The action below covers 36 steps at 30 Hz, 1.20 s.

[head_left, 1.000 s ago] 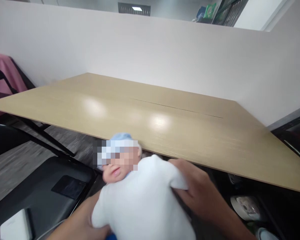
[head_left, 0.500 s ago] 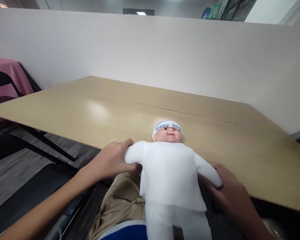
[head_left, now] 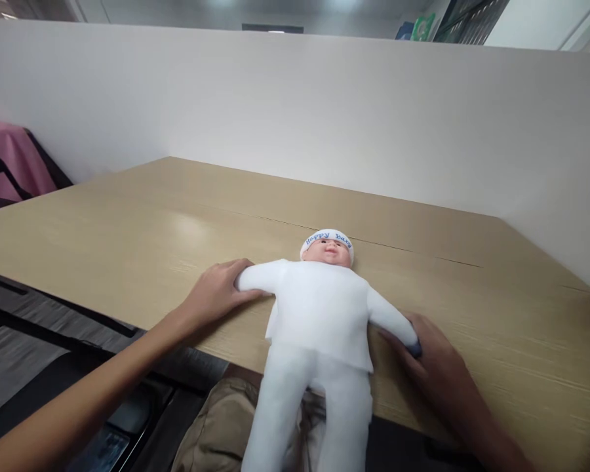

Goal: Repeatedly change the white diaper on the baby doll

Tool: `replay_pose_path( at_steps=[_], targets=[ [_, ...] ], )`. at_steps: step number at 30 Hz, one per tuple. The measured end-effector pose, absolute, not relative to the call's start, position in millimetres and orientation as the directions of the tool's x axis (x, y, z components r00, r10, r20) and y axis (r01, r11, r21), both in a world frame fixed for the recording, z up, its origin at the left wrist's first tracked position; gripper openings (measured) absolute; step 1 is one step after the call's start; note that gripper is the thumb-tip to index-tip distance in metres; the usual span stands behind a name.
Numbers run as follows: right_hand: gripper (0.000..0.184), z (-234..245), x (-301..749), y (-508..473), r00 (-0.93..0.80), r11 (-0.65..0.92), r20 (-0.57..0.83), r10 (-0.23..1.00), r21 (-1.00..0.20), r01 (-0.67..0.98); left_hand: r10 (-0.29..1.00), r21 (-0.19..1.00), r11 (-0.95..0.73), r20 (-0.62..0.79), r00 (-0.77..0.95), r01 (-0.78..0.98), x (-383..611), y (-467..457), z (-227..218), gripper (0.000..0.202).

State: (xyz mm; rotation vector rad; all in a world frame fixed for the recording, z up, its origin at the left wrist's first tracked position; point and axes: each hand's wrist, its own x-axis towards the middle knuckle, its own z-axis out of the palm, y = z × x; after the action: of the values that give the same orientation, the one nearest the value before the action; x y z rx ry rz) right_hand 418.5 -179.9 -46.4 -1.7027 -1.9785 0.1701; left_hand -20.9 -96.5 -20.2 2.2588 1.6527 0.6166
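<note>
A baby doll (head_left: 319, 314) in a white suit and a white headband with blue letters lies on its back on the light wooden table (head_left: 128, 229). Its legs hang over the near table edge. My left hand (head_left: 214, 295) is closed round the doll's arm on the left side. My right hand (head_left: 435, 364) grips the end of the doll's other arm, resting on the tabletop.
A white partition wall (head_left: 324, 111) runs behind the table. A pink-covered thing (head_left: 10, 164) stands at far left. Below the table edge I see my tan trousers (head_left: 216, 432) and dark floor and chair parts at lower left.
The doll has been lifted from below the table edge and laid face up on the tabletop. Both hands moved forward with it, now holding its outstretched arms.
</note>
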Motion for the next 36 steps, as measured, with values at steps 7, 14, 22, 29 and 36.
replay_pose_path(
  at_steps=[7, 14, 22, 29, 36],
  targets=[
    [0.055, -51.8, 425.5, -80.6, -0.08, 0.209, 0.334, 0.939, -0.371, 0.905, 0.939, 0.383, -0.318, 0.253, 0.232, 0.868, -9.0, -4.0, -32.1, 0.069],
    [0.058, -56.0, 430.0, 2.6, -0.066, 0.233, 0.415, 0.907, -0.366, 0.901, 0.911, 0.371, -0.348, 0.35, 0.217, 0.861, 3.6, 80.5, -43.8, 0.069],
    [0.066, -62.0, 448.3, 96.6, -0.106, 0.252, 0.492, 0.864, -0.241, 0.937, 0.86, 0.271, -0.374, 0.46, 0.222, 0.887, 23.4, 178.8, -53.3, 0.075],
    [0.06, -68.3, 466.6, 103.7, -0.111, 0.229, 0.49, 0.864, -0.188, 0.955, 0.802, 0.256, -0.499, 0.497, 0.33, 0.828, 4.3, 192.6, -67.1, 0.075],
    [0.064, -77.7, 479.7, 107.3, -0.116, 0.237, 0.498, 0.859, -0.187, 0.953, 0.827, 0.308, -0.508, 0.437, 0.355, 0.804, -15.9, 195.2, -72.6, 0.068]
  ],
)
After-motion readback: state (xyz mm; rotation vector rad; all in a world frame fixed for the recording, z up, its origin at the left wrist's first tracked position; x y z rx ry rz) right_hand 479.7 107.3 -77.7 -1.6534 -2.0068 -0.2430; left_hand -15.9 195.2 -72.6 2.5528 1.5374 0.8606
